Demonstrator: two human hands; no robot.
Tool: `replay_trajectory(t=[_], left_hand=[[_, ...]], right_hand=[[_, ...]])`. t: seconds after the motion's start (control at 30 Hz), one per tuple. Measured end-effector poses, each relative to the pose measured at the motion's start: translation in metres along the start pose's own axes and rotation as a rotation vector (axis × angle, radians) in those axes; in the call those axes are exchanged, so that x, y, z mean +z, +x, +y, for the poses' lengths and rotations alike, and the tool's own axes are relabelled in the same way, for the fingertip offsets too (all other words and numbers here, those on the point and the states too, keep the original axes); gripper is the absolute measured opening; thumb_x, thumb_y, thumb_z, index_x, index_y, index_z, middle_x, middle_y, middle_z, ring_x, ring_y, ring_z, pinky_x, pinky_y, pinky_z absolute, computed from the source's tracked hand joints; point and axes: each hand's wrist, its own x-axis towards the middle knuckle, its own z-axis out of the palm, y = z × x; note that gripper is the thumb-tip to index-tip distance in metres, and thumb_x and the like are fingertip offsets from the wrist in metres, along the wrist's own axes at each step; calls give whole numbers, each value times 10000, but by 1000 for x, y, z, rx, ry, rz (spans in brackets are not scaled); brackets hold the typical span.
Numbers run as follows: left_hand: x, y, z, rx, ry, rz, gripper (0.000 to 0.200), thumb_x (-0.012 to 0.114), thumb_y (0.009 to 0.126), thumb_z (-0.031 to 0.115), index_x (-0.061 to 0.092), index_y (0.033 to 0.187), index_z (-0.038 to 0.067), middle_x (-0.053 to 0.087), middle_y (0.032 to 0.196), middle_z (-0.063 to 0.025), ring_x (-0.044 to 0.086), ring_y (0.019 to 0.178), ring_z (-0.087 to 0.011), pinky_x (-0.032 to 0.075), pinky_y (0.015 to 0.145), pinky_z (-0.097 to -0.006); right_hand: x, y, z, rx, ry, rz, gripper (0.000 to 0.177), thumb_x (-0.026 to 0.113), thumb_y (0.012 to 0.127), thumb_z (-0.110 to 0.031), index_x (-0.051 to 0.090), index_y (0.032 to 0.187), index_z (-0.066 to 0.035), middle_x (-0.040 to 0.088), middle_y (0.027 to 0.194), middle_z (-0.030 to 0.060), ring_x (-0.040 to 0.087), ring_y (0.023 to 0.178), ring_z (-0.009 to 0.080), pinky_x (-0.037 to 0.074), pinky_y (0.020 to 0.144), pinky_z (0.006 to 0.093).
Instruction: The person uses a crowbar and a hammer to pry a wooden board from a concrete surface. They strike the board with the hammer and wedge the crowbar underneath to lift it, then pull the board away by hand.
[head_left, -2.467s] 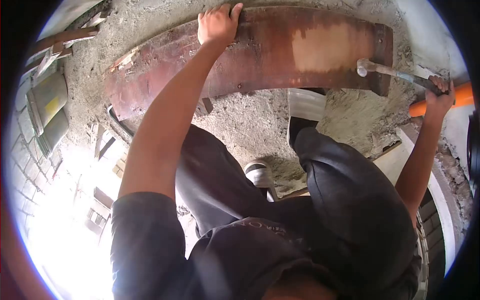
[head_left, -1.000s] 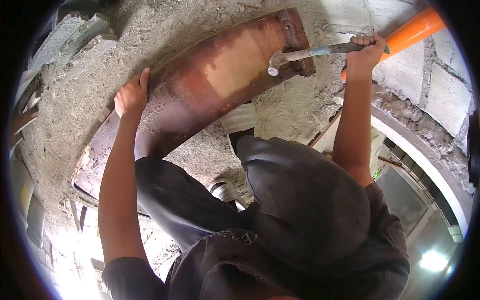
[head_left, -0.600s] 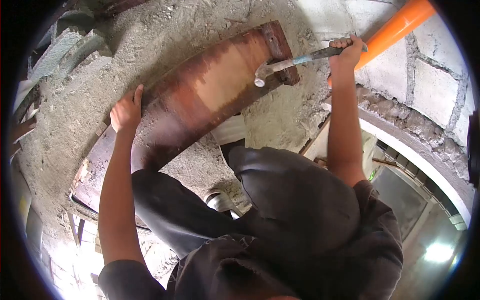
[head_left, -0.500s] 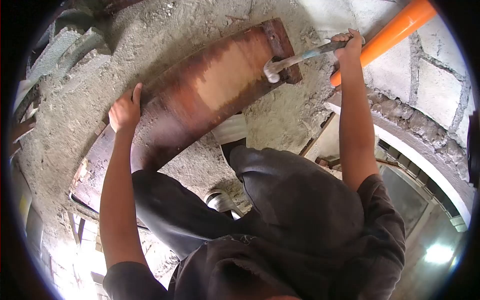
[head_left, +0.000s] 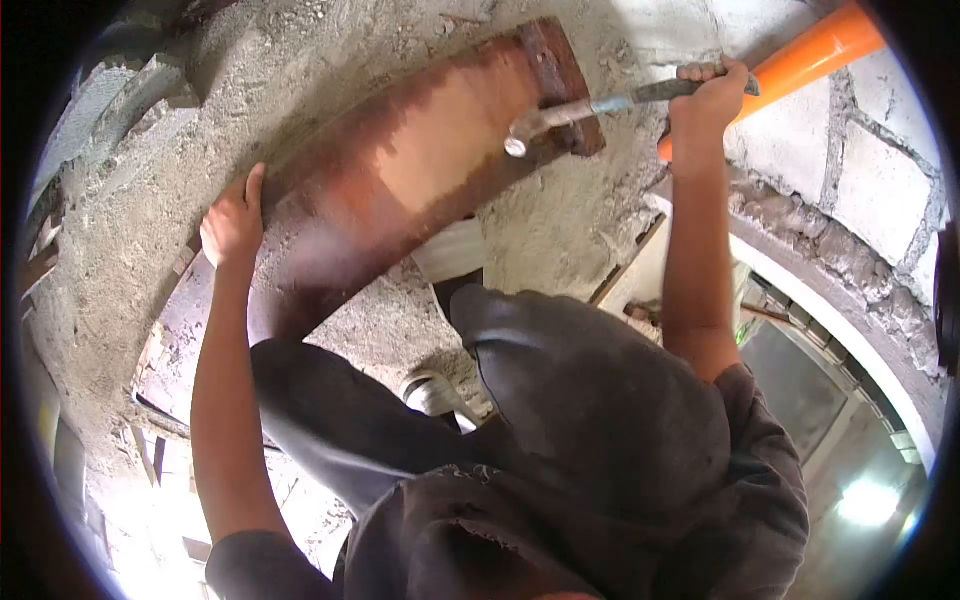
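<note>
A long reddish-brown wooden board [head_left: 330,215] with a bare tan patch lies slanted across the rough ground in front of my legs. A short wooden batten [head_left: 557,75] crosses its right end. My left hand [head_left: 232,220] grips the board's far edge on the left, thumb pointing up. In my right hand [head_left: 712,92] is a claw hammer [head_left: 590,108], its fingers wrapped round the dark grip. The hammer's head hangs over the board beside the batten, with its round striking face turned toward me.
An orange pipe [head_left: 815,58] leans by the block wall [head_left: 875,170] behind my right hand. Broken grey blocks [head_left: 125,105] lie at the upper left. My shoe [head_left: 435,393] stands on the dusty ground [head_left: 385,330] just below the board.
The hammer has turned, so its striking face shows more and its head appears farther left. My right hand has shifted slightly right. My left hand still grips the board.
</note>
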Motion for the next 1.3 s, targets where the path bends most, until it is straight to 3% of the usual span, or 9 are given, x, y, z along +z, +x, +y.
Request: replay_trajectory(t=[0.07, 0.17, 0.27, 0.33, 0.4, 0.6, 0.73, 0.93, 1.3], left_hand=[[4, 4, -1, 27, -53, 154, 603, 379, 946, 648, 707, 1015, 147, 686, 936, -217, 657, 898, -432, 510, 788, -518], [2, 1, 3, 33, -36, 162, 595, 391, 945, 643, 703, 977, 137, 689, 907, -205, 659, 868, -432, 514, 761, -517], [-1, -2, 3, 35, -24, 108, 659, 362, 951, 650, 694, 1093, 98, 675, 986, -247, 655, 922, -436, 515, 798, -520], [4, -1, 0, 49, -28, 92, 636, 378, 954, 633, 691, 1110, 101, 673, 1006, -245, 651, 941, -433, 511, 813, -520], [15, 1, -10, 78, -47, 233, 606, 393, 947, 640, 696, 992, 118, 688, 923, -220, 663, 884, -434, 522, 780, -515], [12, 2, -2, 43, 7, 186, 601, 445, 937, 626, 696, 968, 81, 683, 914, -225, 664, 876, -422, 515, 762, -508], [10, 4, -2, 50, -12, 217, 608, 442, 935, 631, 702, 959, 81, 685, 901, -218, 664, 854, -417, 513, 748, -505], [6, 2, 0, 50, -25, 192, 619, 431, 934, 640, 708, 971, 88, 687, 912, -215, 664, 875, -414, 514, 768, -496], [7, 2, 0, 38, -47, 180, 614, 432, 935, 637, 714, 1002, 96, 687, 936, -222, 660, 903, -418, 509, 799, -505]], right_hand=[[1, -21, -11, -24, 30, 40, 199, 500, 889, -164, 388, 751, -74, 357, 599, 36, 424, 536, 181, 450, 566, 359], [-9, -45, -21, -38, 50, 91, 187, 504, 888, -172, 400, 759, -85, 348, 604, 14, 414, 533, 169, 440, 556, 341], [-7, -70, -33, -120, 32, 125, 199, 505, 888, -173, 380, 751, -102, 333, 604, 13, 391, 528, 169, 432, 548, 342], [-20, -63, -40, -96, 78, 118, 201, 510, 882, -160, 371, 748, -104, 332, 602, 16, 383, 525, 171, 423, 543, 342], [-27, -42, -29, -73, 147, 94, 204, 515, 876, -147, 363, 745, -107, 332, 601, 19, 374, 521, 172, 415, 538, 342], [-33, 49, 18, 314, 135, -108, 242, 535, 881, -154, 336, 748, -118, 331, 616, 24, 344, 535, 179, 366, 522, 348], [-64, 79, 38, 401, 208, -61, 252, 536, 875, -147, 322, 745, -114, 331, 629, 11, 340, 538, 163, 358, 520, 334], [-14, 10, 1, 263, 97, -213, 258, 551, 847, -149, 330, 714, -136, 318, 598, 5, 324, 531, 152, 339, 514, 333], [-42, 78, 37, 441, 208, -82, 262, 534, 865, -133, 326, 708, -124, 325, 595, 13, 351, 516, 151, 369, 481, 325]])
